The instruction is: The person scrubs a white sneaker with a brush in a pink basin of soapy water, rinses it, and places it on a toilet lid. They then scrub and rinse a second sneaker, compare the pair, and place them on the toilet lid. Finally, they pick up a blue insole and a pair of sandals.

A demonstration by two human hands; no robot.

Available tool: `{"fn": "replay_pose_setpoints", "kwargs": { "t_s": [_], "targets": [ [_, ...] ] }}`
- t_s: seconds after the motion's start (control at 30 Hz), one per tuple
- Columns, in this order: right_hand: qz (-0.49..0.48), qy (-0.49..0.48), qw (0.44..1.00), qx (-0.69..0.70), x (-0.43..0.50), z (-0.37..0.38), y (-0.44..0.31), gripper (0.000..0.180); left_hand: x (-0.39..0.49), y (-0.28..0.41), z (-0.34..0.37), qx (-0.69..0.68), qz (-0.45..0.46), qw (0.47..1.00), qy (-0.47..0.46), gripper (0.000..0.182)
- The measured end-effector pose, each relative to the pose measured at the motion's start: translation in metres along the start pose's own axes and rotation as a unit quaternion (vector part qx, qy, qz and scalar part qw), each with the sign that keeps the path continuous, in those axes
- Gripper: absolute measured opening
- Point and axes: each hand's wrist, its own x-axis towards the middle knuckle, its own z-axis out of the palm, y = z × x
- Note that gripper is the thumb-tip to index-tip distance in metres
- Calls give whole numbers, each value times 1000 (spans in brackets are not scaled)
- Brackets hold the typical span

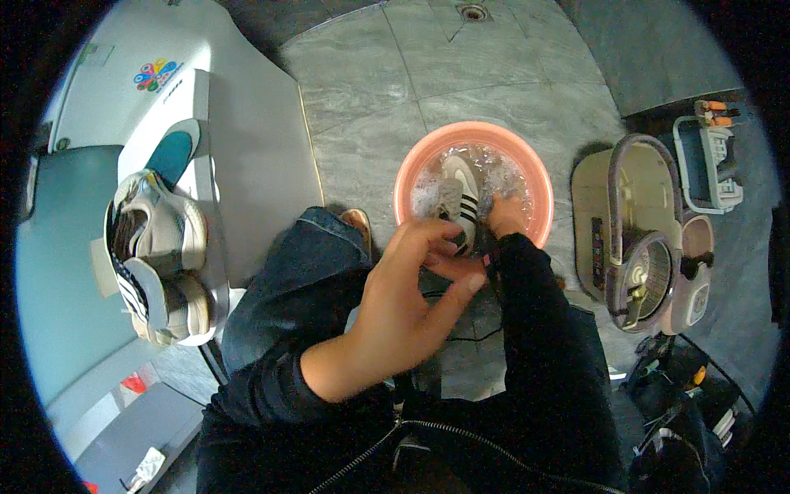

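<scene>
A round pink plastic basin (542, 185) stands on the tiled floor before me, with sudsy water (503, 176) in it. A pale sneaker (460, 194) with three dark side stripes rests in the basin, its toe pointing away from me. My left hand (404, 302) hovers nearer the camera, over the basin's near rim and close to the shoe's heel. Its fingers are curled, apart from the thumb, and nothing shows between them. My right hand (507, 216) reaches into the suds to the right of the shoe. Water and foam hide its fingertips.
At left, a pair of grey sneakers (166, 228) and a teal insole (170, 154) lie on a white box (200, 96). A beige mop bucket (589, 210) with a spin basket (648, 278) stands at right, beside a grey plastic basket (694, 185). A floor drain (474, 12) lies beyond.
</scene>
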Motion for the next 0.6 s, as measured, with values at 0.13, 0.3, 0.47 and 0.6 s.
{"fn": "replay_pose_setpoints", "kwargs": {
  "t_s": [0.13, 0.3, 0.47, 0.6],
  "targets": [
    [-46, 50, 993, 95, -39, -12, 1, 97, -6, -8, 2, -52, -62, 996, 38, 43],
    [-74, 217, 969, 95, -81, -52, -3, 102, -4, -15, 1, -71, -12, 995, 75, 41],
    [-147, 373, 901, 165, -119, -89, -3, 106, -3, -17, 3, -116, -52, 990, 62, 38],
    [-154, 425, 866, 214, -149, -120, -9, 106, -5, -18, 7, -60, 10, 994, 95, 38]
  ]
}}
